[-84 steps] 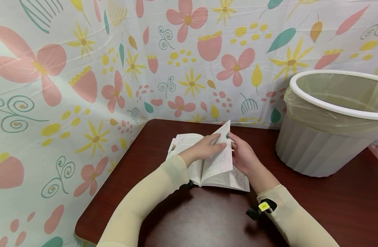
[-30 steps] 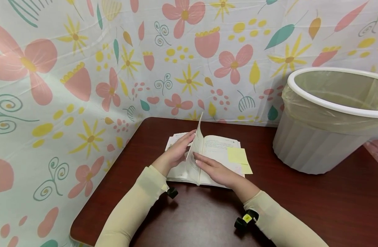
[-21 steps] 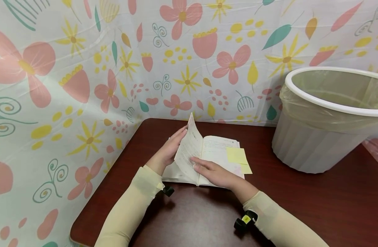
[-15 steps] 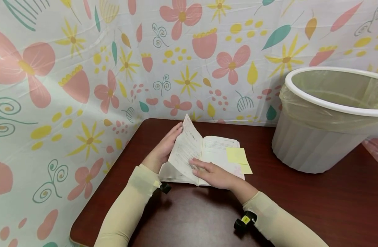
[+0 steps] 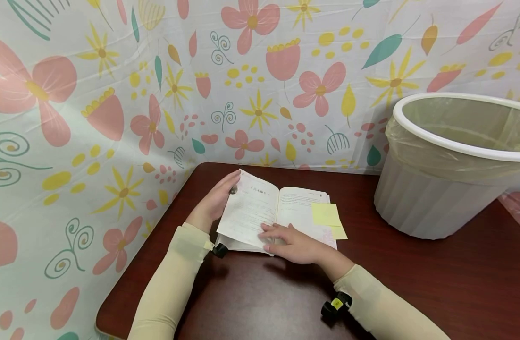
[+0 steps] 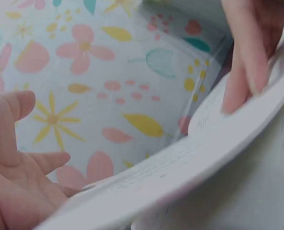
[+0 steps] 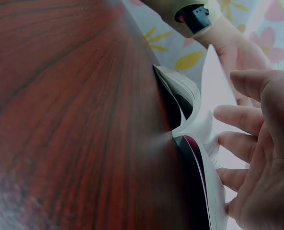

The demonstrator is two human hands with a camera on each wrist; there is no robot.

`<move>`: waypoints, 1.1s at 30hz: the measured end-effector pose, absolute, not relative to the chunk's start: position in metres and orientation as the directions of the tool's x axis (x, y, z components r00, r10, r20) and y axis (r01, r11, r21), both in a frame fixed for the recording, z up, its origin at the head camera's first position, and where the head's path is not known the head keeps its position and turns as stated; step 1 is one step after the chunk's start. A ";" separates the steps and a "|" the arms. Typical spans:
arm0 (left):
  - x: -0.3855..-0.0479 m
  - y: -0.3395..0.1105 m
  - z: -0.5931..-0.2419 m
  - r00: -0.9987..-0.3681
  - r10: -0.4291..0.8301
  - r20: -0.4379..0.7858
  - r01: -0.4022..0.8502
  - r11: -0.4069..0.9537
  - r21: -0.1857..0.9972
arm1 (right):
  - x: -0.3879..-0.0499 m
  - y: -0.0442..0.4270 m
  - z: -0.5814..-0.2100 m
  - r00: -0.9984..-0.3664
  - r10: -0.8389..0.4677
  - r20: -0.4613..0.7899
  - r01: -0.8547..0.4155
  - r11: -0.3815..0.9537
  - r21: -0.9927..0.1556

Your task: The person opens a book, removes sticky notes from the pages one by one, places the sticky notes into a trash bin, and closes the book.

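An open book (image 5: 300, 200) lies on the dark red table, with a lifted page (image 5: 251, 210) slanting over its left half. At that page's outer edge, my left hand (image 5: 212, 204) touches the paper with extended fingers. In the left wrist view, the left hand (image 6: 22, 172) has its thumb and fingers spread beside the paper. My right hand (image 5: 297, 243) lies low over the spine, its spread fingertips on the page. The right wrist view shows those fingers touching the paper near the fold. Yellow sticky notes (image 5: 326, 215) stick out past the right page's edge.
A grey bin (image 5: 425, 193) with a white rim and a clear liner stands on the right side of the table (image 5: 251, 302). A flower-printed curtain (image 5: 158, 85) hangs behind and to the left. Black wrist cameras (image 5: 336, 306) sit under the sleeves.
The page has swung from upright down to the left, the left hand moving left and down with it. Earlier both hands were on a raised page at the right. Sticky notes came into view.
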State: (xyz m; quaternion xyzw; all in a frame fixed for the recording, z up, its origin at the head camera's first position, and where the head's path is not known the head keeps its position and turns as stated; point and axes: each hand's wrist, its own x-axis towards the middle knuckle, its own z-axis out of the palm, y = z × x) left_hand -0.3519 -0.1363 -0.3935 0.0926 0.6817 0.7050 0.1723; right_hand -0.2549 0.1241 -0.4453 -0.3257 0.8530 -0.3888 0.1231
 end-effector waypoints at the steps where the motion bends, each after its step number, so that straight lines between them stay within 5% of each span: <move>1: -0.353 -0.138 -0.395 -0.927 0.358 -0.113 -0.120 0.004 0.993 | -0.255 0.124 -0.445 -0.756 -0.653 0.042 -0.462 0.488 -0.740; 14: -0.355 -0.140 -0.408 -0.949 0.261 -0.174 -0.097 0.282 0.955 | -0.267 0.133 -0.438 -0.788 -0.606 0.109 -0.430 0.416 -0.801; 33: -0.352 -0.130 -0.413 -0.951 0.269 -0.154 -0.010 0.469 0.883 | -0.289 0.175 -0.432 -0.853 -0.502 0.144 -0.422 0.499 -0.757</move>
